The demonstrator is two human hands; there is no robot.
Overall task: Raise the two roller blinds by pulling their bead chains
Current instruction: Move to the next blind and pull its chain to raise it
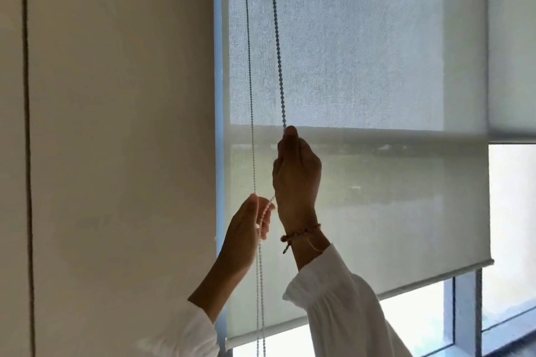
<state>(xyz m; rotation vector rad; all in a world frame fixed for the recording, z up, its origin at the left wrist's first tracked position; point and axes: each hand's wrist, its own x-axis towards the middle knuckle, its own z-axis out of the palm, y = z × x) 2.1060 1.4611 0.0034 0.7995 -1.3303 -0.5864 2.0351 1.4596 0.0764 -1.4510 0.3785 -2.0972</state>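
A translucent grey roller blind covers most of the window, its bottom bar slanting across the lower right. A second blind hangs at the far right with its lower edge higher up. Two strands of bead chain run down the first blind's left side. My right hand is raised and pinched shut on the right strand. My left hand sits lower and holds the chain loosely between the fingers. Both arms wear white sleeves, and a beaded bracelet circles the right wrist.
A plain beige wall fills the left half, crossed by a dark vertical seam. Below the blinds, bright window glass and a pale blue frame post show.
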